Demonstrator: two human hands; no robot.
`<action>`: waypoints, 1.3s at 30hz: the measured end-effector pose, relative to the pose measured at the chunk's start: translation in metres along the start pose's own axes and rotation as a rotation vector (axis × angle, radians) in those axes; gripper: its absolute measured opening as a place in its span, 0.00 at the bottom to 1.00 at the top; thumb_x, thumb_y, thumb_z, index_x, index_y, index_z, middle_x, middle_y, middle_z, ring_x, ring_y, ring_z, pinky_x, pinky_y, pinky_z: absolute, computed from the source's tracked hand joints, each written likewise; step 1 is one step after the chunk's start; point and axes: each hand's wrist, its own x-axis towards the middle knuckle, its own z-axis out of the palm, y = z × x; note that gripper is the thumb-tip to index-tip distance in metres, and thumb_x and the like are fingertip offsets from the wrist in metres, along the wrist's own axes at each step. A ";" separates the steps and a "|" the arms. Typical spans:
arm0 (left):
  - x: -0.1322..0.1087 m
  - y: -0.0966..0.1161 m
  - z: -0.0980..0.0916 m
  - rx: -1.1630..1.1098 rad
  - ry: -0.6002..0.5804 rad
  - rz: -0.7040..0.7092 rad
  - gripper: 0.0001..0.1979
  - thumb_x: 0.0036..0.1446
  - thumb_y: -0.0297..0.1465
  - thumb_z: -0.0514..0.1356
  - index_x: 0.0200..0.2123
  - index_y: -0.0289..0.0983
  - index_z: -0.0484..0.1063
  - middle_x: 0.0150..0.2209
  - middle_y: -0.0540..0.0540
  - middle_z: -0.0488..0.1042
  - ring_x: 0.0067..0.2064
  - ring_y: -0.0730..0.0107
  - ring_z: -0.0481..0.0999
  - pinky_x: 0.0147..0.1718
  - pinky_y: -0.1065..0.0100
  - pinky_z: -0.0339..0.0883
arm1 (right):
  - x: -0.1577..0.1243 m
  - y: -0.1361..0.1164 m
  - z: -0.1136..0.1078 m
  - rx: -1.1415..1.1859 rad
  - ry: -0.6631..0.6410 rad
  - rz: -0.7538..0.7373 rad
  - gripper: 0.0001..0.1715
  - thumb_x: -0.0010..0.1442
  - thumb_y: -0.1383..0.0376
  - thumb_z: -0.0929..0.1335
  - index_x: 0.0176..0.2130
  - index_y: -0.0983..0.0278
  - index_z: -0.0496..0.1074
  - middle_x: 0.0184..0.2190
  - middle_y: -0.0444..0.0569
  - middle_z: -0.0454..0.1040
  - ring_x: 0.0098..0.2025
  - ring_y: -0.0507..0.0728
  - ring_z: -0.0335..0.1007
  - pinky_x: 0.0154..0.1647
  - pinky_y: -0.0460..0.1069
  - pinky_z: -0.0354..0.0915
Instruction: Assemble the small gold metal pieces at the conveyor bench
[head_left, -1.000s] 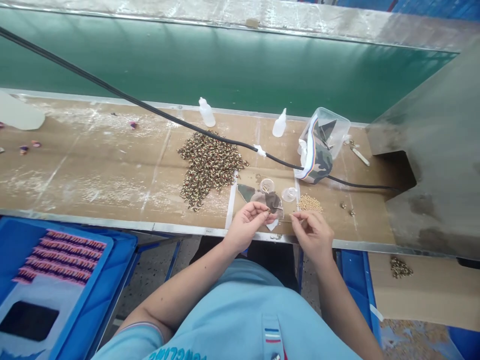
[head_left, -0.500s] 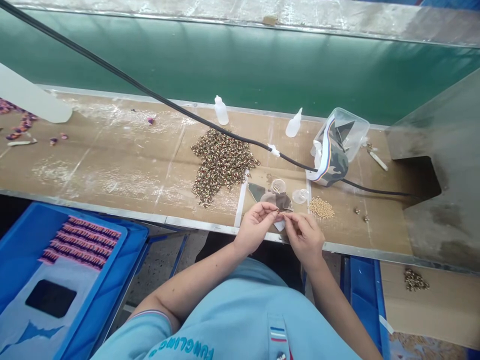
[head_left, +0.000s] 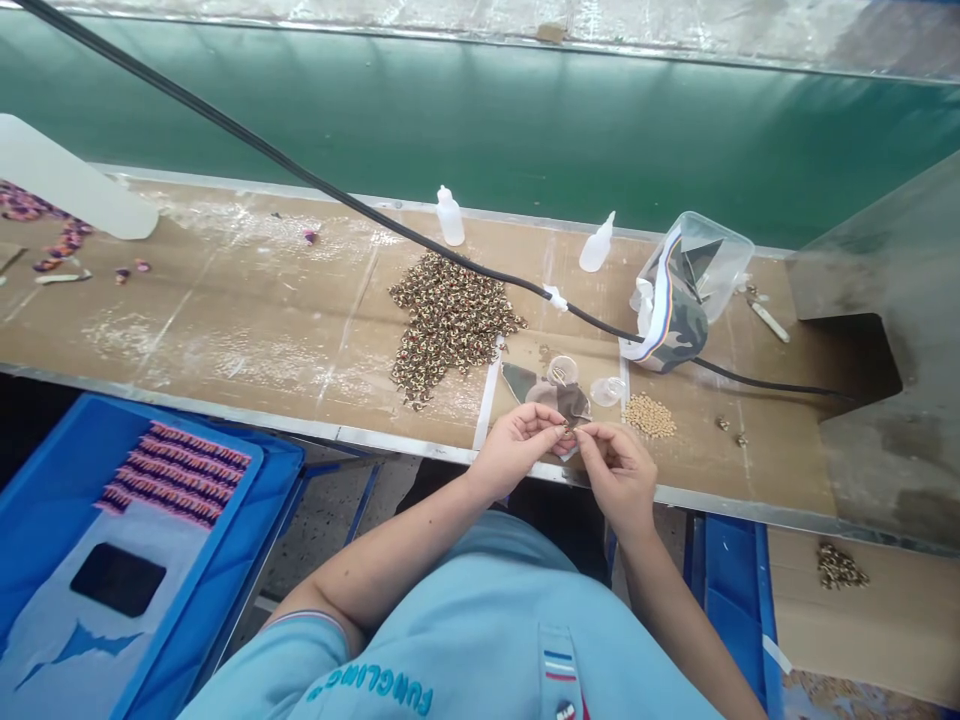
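Where the hands stood apart a second ago, they have now closed in on one spot at the front edge of the counter. On the far left, pink-striped strips (head_left: 176,472) lie on a blue plastic crate (head_left: 277,470) below the counter (head_left: 225,320), and a heap of leopard-patterned rings (head_left: 450,330) sits on the bare boards beyond it. The left hand (head_left: 516,450) is curled with thumb and forefinger pressed together on a tiny metal-toned piece (head_left: 566,428), too small to identify, held just above a scrap of camouflage fabric (head_left: 571,403). Touching or almost touching it from the other side, the right hand (head_left: 616,475) pinches its fingertips (head_left: 583,433) tightly, though whether they share that piece cannot be told. Just past the hands are two small clear plastic cups (head_left: 562,370) and a mound of tan beads (head_left: 649,415), with a white squeeze bottle (head_left: 598,243) behind them. Further right, a clear plastic box (head_left: 720,265) holds camouflage cloth with striped ribbon, a few small metal fittings (head_left: 731,430) lie apart, and a little pile of gold-toned parts (head_left: 841,566) rests on cardboard (head_left: 885,630).
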 end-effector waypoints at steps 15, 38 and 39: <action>-0.001 0.001 0.000 0.058 -0.003 -0.002 0.12 0.44 0.30 0.69 0.29 0.32 0.69 0.23 0.50 0.75 0.27 0.77 0.75 0.33 0.72 0.70 | -0.001 -0.002 0.001 -0.047 -0.022 -0.012 0.06 0.60 0.64 0.66 0.32 0.62 0.73 0.28 0.46 0.73 0.26 0.50 0.67 0.25 0.45 0.64; -0.002 0.003 0.002 0.065 0.002 -0.031 0.13 0.44 0.30 0.69 0.29 0.32 0.69 0.23 0.50 0.75 0.26 0.76 0.75 0.32 0.70 0.71 | -0.007 0.002 0.001 -0.023 -0.047 0.006 0.07 0.61 0.65 0.65 0.35 0.62 0.73 0.31 0.46 0.74 0.22 0.48 0.70 0.24 0.44 0.70; -0.002 0.002 0.002 0.063 0.004 -0.033 0.12 0.44 0.30 0.68 0.29 0.32 0.69 0.23 0.49 0.75 0.25 0.76 0.75 0.32 0.71 0.71 | -0.007 0.002 0.001 -0.034 -0.037 -0.006 0.06 0.61 0.65 0.65 0.35 0.62 0.73 0.31 0.46 0.74 0.23 0.48 0.70 0.24 0.44 0.70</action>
